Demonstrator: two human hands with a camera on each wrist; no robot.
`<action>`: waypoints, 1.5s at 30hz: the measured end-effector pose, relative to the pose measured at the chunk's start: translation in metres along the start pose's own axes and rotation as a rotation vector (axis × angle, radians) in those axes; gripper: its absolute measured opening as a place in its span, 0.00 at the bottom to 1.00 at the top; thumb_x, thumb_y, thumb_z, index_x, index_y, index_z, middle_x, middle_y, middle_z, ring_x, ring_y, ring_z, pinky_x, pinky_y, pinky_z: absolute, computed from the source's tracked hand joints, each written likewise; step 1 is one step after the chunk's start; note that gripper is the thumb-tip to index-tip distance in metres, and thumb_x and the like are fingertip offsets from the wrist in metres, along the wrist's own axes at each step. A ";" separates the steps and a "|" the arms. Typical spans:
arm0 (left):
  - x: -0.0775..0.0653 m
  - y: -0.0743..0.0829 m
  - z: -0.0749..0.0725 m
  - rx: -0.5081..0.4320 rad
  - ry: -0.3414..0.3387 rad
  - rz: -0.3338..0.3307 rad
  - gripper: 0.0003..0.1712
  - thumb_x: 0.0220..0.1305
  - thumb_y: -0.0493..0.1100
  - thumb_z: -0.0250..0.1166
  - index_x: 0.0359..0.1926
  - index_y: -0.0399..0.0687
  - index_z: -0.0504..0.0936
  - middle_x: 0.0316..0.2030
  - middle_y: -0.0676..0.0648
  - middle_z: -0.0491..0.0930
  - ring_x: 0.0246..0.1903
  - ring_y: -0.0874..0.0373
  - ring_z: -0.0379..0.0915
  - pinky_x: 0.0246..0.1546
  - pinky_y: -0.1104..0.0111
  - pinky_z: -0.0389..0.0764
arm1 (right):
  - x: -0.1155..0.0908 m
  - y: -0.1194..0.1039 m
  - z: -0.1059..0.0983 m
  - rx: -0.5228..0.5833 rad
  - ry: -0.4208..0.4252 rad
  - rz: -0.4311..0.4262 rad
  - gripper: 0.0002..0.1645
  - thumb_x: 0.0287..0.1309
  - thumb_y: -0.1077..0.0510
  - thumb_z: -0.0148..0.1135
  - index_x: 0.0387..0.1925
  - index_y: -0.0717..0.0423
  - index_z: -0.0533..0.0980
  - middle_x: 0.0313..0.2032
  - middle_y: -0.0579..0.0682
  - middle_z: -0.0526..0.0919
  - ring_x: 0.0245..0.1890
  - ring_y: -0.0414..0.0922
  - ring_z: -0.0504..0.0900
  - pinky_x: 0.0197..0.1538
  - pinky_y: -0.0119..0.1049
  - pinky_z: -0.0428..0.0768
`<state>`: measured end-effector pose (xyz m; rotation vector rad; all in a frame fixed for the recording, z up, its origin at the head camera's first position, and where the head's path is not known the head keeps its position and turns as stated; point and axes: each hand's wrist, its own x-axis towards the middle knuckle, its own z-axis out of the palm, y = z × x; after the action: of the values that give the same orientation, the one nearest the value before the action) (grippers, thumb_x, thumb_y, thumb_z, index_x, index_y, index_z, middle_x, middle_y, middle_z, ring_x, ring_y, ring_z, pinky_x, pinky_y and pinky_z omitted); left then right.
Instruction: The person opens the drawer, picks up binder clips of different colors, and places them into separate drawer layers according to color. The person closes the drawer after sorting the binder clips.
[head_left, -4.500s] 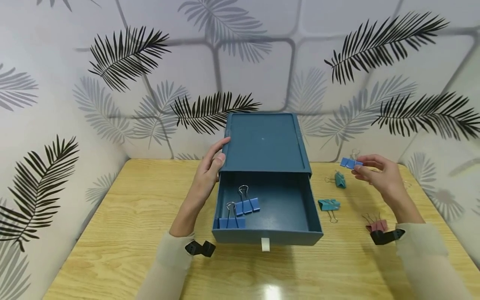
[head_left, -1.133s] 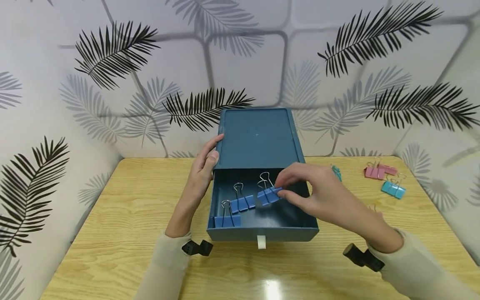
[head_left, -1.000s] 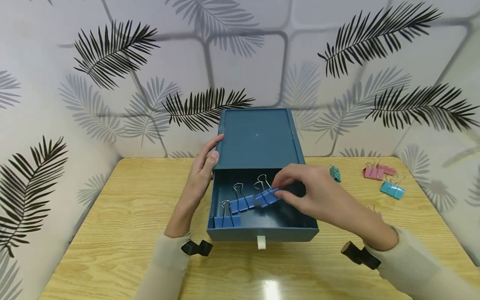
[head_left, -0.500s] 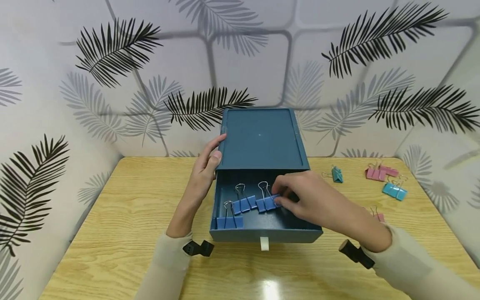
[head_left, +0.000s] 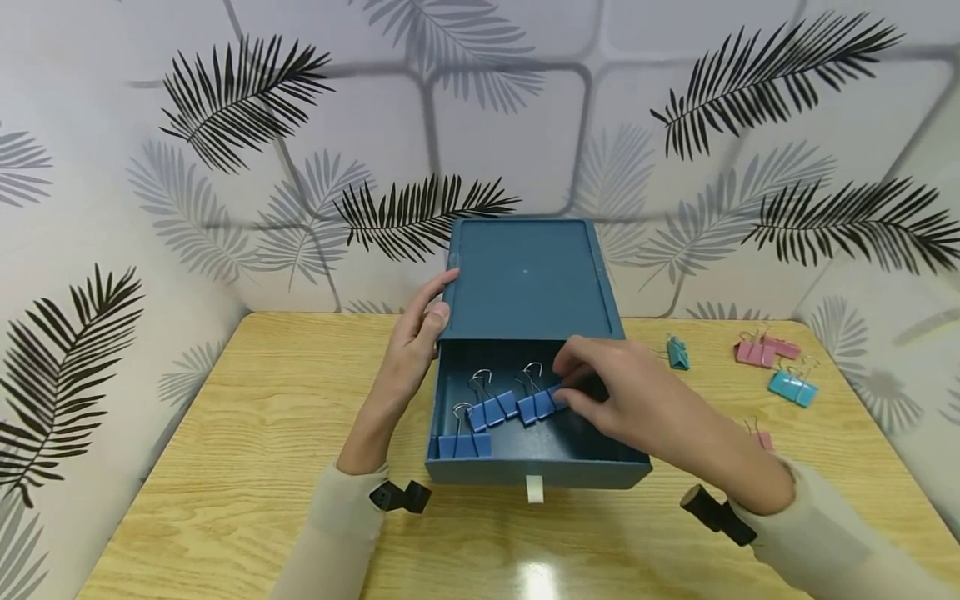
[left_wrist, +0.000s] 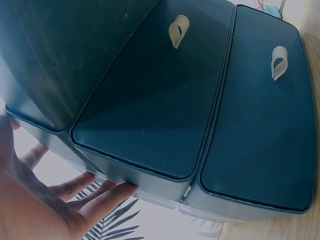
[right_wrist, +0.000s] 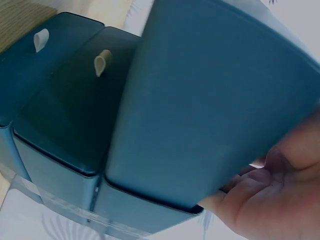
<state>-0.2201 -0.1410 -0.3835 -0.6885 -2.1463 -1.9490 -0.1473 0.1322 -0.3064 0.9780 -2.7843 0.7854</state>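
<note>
A dark blue drawer cabinet (head_left: pixel 528 279) stands on the table with its top drawer (head_left: pixel 480 473) pulled out. Flat against the cabinet's left side lies my left hand (head_left: pixel 405 354), its thumb at the front edge and its fingers extended in the left wrist view. Inside the drawer, my right hand (head_left: pixel 633 392) pinches the right end of a blue binder clip (head_left: pixel 531 408). Left of that clip sit two more blue binder clips, one in the middle (head_left: pixel 489 412) and one at the front left (head_left: pixel 452 447). The right wrist view shows only the drawer's outside; the clips are hidden there.
On the table to the right lie a teal binder clip (head_left: pixel 678 353), pink binder clips (head_left: pixel 755 352), a light blue binder clip (head_left: pixel 792 389) and a partly hidden pink one (head_left: pixel 763 439). Lower drawers (left_wrist: pixel 150 100) with pale loop tabs are closed. A leaf-patterned wall stands behind.
My right hand has carried the third blue clip from the table's right side into the drawer and lowered it beside the middle clip. The left hand has stayed on the cabinet.
</note>
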 end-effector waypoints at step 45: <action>0.000 -0.002 0.002 -0.003 0.007 -0.003 0.30 0.80 0.52 0.46 0.78 0.57 0.64 0.75 0.51 0.59 0.68 0.46 0.65 0.63 0.42 0.71 | -0.095 -0.028 0.036 0.692 0.312 -0.224 0.24 0.52 0.82 0.67 0.48 0.61 0.82 0.38 0.51 0.89 0.32 0.43 0.90 0.35 0.34 0.86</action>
<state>-0.2205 -0.1393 -0.3855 -0.6794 -2.1418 -1.9537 -0.0523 0.1488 -0.3484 1.0949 -2.1066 1.7392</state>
